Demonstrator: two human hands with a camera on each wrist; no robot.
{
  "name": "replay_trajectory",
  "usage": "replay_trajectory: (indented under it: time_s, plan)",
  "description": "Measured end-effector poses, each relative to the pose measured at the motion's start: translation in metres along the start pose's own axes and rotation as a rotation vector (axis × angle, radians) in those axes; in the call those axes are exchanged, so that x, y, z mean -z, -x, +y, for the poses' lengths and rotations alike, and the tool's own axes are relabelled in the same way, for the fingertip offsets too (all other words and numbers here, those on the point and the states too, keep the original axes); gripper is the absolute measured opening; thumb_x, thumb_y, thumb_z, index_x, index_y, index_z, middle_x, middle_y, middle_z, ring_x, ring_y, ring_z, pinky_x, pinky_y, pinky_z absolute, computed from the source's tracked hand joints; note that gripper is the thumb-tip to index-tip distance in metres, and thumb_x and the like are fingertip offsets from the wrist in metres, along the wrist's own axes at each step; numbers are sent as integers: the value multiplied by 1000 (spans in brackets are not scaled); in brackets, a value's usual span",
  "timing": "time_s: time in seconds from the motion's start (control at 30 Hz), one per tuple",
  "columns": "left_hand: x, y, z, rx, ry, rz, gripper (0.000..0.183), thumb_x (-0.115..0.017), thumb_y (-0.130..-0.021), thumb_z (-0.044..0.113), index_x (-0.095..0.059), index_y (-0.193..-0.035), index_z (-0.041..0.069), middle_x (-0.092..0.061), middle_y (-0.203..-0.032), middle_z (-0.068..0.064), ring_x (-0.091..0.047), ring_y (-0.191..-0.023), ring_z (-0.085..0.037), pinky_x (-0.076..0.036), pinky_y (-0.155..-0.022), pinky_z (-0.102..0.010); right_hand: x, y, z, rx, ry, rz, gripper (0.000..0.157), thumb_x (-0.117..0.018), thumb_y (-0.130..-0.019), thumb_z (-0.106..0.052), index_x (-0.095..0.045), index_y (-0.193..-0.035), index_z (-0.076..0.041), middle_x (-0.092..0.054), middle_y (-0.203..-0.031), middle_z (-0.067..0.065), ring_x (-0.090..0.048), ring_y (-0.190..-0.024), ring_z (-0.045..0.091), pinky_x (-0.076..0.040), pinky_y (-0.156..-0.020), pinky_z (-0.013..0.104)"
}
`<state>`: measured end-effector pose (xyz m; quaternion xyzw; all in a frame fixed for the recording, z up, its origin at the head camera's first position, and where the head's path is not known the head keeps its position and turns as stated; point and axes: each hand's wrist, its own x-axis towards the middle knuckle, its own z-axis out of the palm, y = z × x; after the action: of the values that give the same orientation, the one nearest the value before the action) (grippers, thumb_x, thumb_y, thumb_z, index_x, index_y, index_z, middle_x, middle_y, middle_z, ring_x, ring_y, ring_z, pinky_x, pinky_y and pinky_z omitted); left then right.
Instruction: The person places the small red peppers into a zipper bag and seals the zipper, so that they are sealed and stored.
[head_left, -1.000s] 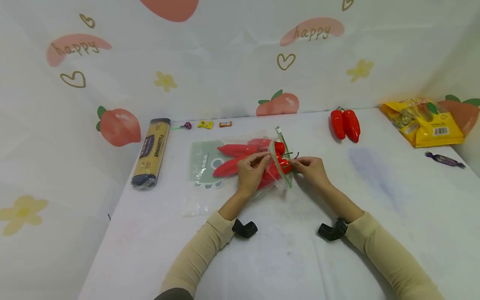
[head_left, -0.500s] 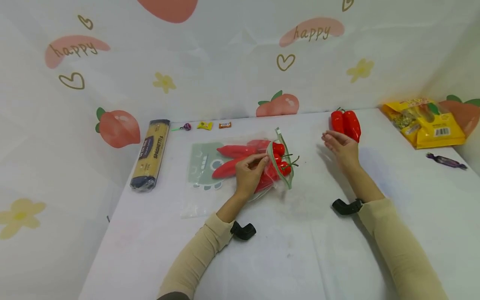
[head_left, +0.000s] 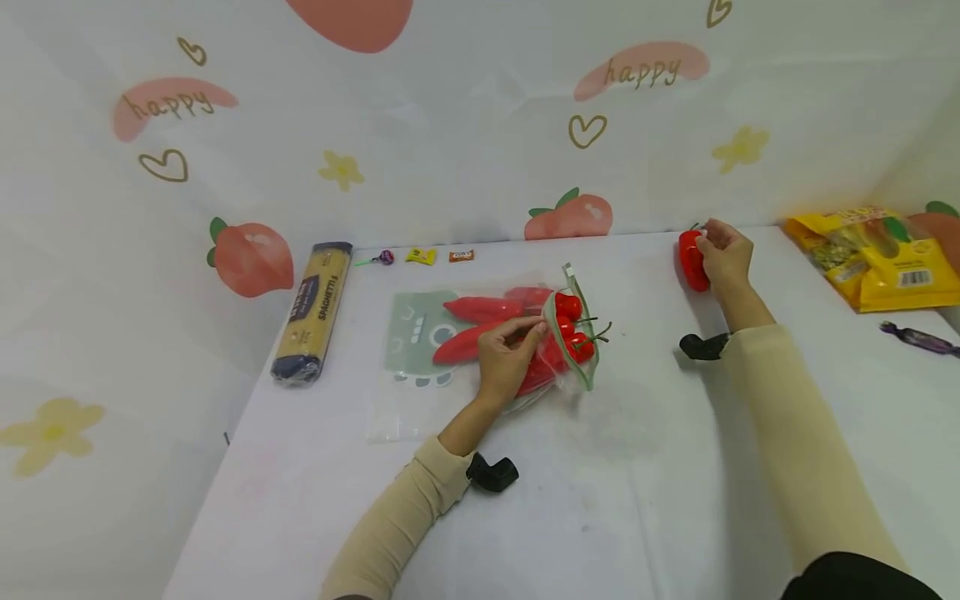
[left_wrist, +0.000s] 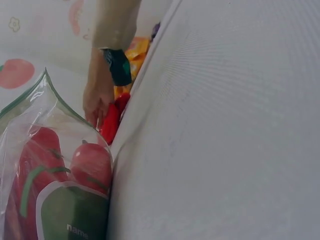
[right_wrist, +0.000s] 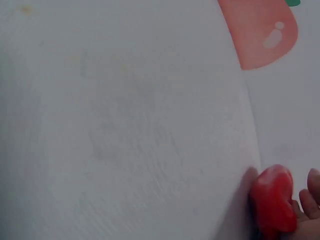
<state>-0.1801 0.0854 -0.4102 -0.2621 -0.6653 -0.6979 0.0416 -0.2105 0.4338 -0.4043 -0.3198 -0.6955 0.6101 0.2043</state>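
Note:
My left hand (head_left: 506, 360) pinches the rim of a clear zip bag (head_left: 414, 332) with a green cartoon print, lying on the table in the head view. Several long red peppers (head_left: 480, 308) are in the bag, their stems at its mouth. The left wrist view shows the green zip edge standing up around the peppers (left_wrist: 91, 165). At the back right, my right hand (head_left: 727, 257) is at a pair of red peppers, its fingertips against the left pepper (head_left: 693, 265). It covers the other one. Whether its fingers grip a pepper is unclear.
A spaghetti pack (head_left: 313, 312) lies at the left. A lollipop (head_left: 386, 257), a yellow sweet (head_left: 421, 256) and an orange sweet (head_left: 461, 256) lie along the back edge. At the right are a yellow bag (head_left: 873, 258) and a purple-wrapped sweet (head_left: 922, 339).
My right hand has left the bag's mouth and moved right and back to the loose peppers. My left hand keeps its hold on the bag rim. The head view has shifted slightly.

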Motion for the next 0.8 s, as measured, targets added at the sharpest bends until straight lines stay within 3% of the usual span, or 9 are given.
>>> replay_trajectory:
  time_s: [0.13, 0.27, 0.47, 0.6, 0.8]
  plan:
    - [0, 1, 8, 15, -10, -12, 18, -64, -84, 5, -68, -96, -7, -69, -90, -23, -59, -65, -4, -49, -60, -13, -2, -2, 8, 0, 134, -11, 52, -46, -94, -12, -30, -143, -9, -30, -149, 8, -31, -136, 13, -25, -110, 21]
    - [0, 1, 8, 3, -8, -11, 17, -63, -84, 4, -68, -95, -8, -69, -89, -24, -60, -68, -1, -50, -62, -13, -7, -4, 15, -22, 253, -50, 60, -50, -93, -21, -22, -146, -14, -25, -151, 8, -25, -139, 18, -24, -113, 29]
    - [-2, 3, 10, -24, 13, -11, 16, -63, -84, 1, -67, -94, -10, -68, -87, -26, -63, -70, -8, -50, -62, -14, -7, 3, 13, -15, 270, -120, 65, -49, -94, -21, -14, -147, -10, -23, -152, 12, -22, -140, 25, -21, -114, 36]
    - [-2, 4, 11, -20, 12, -13, 16, -63, -84, 1, -67, -94, -10, -68, -87, -26, -64, -70, -13, -50, -62, -13, -8, 16, 3, -55, 167, -124, 64, -49, -93, -21, -16, -147, -17, -22, -153, 6, -20, -141, 21, -21, -114, 35]
    - [-2, 1, 11, -31, 7, -7, 16, -63, -84, 1, -67, -94, -11, -68, -86, -26, -63, -66, -16, -49, -60, -13, -19, 56, -15, -183, -242, -128, 69, -55, -90, -14, -18, -146, -31, -24, -149, -2, -22, -135, 15, -28, -111, 29]
